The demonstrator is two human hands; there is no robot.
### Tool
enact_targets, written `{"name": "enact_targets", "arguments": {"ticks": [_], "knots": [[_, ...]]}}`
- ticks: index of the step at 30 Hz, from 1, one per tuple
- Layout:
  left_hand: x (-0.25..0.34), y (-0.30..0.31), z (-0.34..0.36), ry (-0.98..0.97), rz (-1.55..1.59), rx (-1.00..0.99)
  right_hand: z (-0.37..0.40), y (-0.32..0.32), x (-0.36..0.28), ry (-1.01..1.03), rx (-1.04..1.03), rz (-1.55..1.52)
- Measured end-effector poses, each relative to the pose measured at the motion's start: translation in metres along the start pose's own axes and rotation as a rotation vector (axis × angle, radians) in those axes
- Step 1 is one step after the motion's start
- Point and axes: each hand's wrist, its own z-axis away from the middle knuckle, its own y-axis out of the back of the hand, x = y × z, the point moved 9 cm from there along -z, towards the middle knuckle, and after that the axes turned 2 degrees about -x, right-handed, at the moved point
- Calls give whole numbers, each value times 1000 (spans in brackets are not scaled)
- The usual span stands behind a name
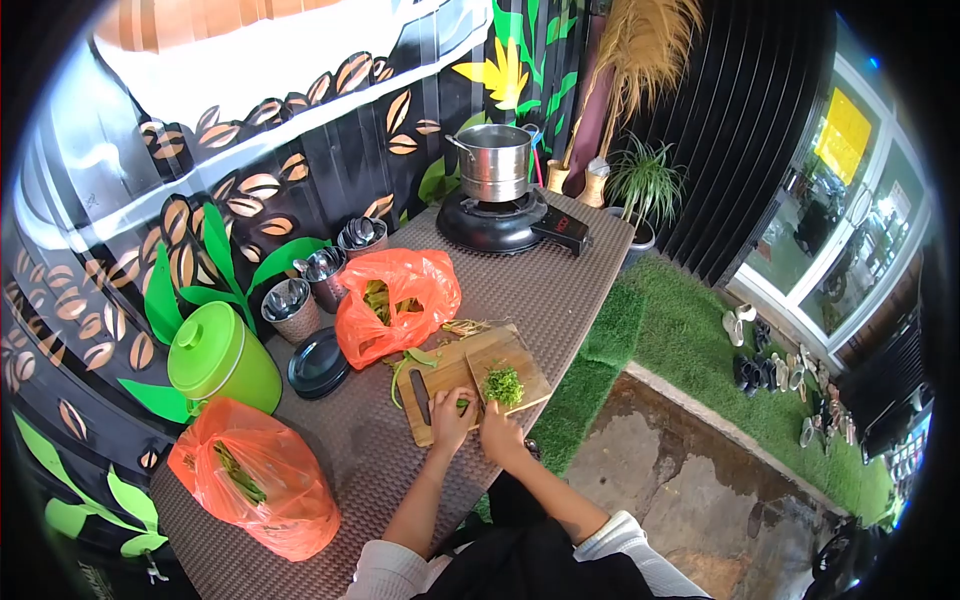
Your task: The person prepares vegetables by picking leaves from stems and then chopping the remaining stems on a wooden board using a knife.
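Note:
On a wooden cutting board [430, 380] at the table's front edge, both of my hands work close together. My left hand [452, 418] is closed over a small bunch of green vegetable [462, 404], pressing it to the board. Wrapped round a knife handle is my right hand [500, 436]; the knife blade [475, 374] points away from me, just right of my left fingers. Right of the blade lies a pile of finely chopped greens [503, 386]. A long green pod or stem [397, 388] hangs along the board's left edge.
Behind the board sits an open orange bag [400, 300] with greens; another orange bag [265, 480] stands left. Also on the table are a black lid or plate [318, 362], a green lidded bucket [225, 355], cutlery cups [292, 308] and a steel pot [496, 165] on a portable stove [490, 225].

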Motion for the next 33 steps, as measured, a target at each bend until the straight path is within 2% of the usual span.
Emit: {"name": "enact_targets", "arguments": {"ticks": [3,7,9,15,24,27,29,33], "knots": [[2,1,1,10,7,7,-13,8,2,45,3,-63],[0,3,2,15,-13,19,7,5,1,47,17,-35],[-1,0,1,23,2,9,17,-1,2,-39,28,-45],[1,2,1,24,22,13,-11,10,0,35,-42,-77],[-7,1,0,45,50,22,2,-4,-4,-33,3,-20],[-5,5,2,53,86,56,-6,10,-11,39,34,17],[-14,11,2,127,179,135,0,14,-8,11,27,-7],[-13,8,-1,61,61,72,16,3,-9,-44,47,12]]}}
